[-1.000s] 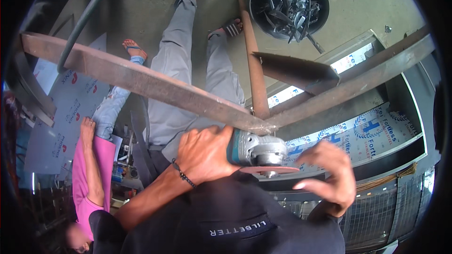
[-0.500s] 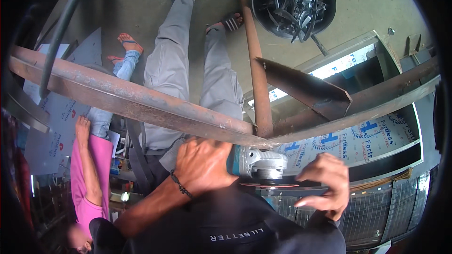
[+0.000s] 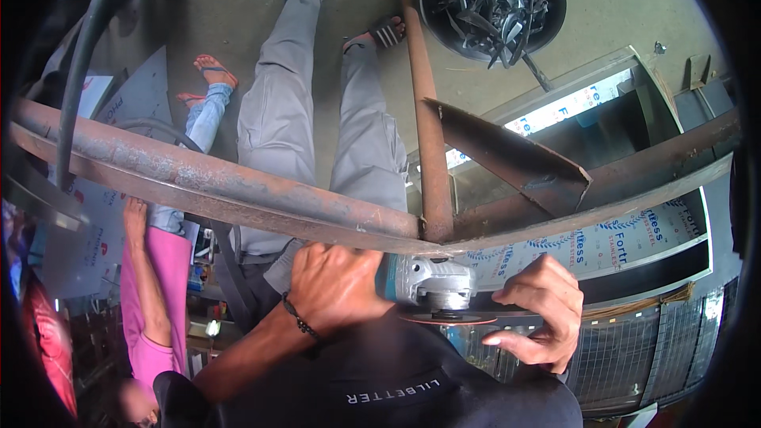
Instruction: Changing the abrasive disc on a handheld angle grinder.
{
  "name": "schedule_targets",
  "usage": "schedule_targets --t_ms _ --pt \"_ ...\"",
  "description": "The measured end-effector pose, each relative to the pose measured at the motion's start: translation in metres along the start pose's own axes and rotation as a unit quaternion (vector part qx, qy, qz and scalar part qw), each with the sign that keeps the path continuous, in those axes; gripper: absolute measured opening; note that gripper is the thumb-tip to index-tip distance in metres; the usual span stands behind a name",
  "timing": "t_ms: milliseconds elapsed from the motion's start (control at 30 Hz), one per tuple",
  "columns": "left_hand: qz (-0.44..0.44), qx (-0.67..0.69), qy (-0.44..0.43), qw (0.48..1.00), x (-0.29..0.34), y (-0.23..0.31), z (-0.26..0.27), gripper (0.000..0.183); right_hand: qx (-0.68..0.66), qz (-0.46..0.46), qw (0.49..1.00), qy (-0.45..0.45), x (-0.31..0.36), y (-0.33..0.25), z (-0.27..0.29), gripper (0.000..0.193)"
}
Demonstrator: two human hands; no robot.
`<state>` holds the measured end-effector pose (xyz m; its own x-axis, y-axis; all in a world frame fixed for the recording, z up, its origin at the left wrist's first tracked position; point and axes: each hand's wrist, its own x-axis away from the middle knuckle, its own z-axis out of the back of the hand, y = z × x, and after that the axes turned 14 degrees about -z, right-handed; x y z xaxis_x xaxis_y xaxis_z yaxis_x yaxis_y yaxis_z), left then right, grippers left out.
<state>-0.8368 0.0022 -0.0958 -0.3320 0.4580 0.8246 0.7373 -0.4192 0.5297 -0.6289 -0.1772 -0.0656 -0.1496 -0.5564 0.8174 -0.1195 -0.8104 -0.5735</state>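
Note:
My left hand point(image 3: 337, 281), with a dark beaded bracelet at the wrist, is closed round the teal body of an angle grinder point(image 3: 436, 281). The grinder's silver head points right, and its thin disc point(image 3: 448, 319) lies edge-on below the head, in front of my dark shirt. Just right of the disc is my right hand point(image 3: 547, 313), its fingers curled and its thumb apart from them, with nothing seen held between. The disc's rim is close to these fingertips; I cannot tell whether they touch. Beyond the grinder, a rusty steel beam point(image 3: 214, 190) runs across, close above my left knuckles.
A rusty pipe point(image 3: 428, 127) and an angled steel plate point(image 3: 515, 150) meet the beam. Farther off stands a round bin point(image 3: 424, 16) of metal offcuts. Film-covered metal frames point(image 3: 579, 246) lie right. At left is a person in pink point(image 3: 154, 293); red cloth point(image 3: 47, 333) shows at lower left.
My right hand has shifted slightly left, with the grinder a little left too. The view has moved slightly, so the beam sits lower at left. Red cloth has come into sight at lower left.

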Motion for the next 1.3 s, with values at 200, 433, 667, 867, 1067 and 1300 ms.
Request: schedule_targets --t_ms 200,433,667,867,1067,1300 --pt "0.030 -0.019 -0.014 0.999 -0.002 0.008 0.009 0.080 0.034 0.024 0.998 -0.038 0.009 0.005 -0.007 0.023" --pt "0.008 -0.007 0.018 1.000 -0.001 0.002 -0.001 0.076 0.050 0.091 0.994 -0.025 -0.021 -0.015 -0.019 0.020" --pt "0.017 -0.050 0.015 0.998 -0.001 0.002 0.001 0.072 -0.003 0.033 0.999 -0.019 -0.013 -0.004 0.000 0.032" --pt "0.013 -0.075 0.033 0.997 -0.001 0.008 0.004 0.079 -0.013 0.027 0.999 -0.037 0.010 0.007 -0.014 0.020" --pt "-0.002 -0.060 0.103 0.993 -0.001 0.019 0.005 0.092 0.070 0.102 0.992 0.006 -0.003 -0.012 -0.019 0.016" --pt "-0.045 -0.100 0.168 0.980 -0.010 -0.009 -0.032 0.073 -0.022 0.063 0.980 0.189 0.035 0.032 -0.054 0.025"
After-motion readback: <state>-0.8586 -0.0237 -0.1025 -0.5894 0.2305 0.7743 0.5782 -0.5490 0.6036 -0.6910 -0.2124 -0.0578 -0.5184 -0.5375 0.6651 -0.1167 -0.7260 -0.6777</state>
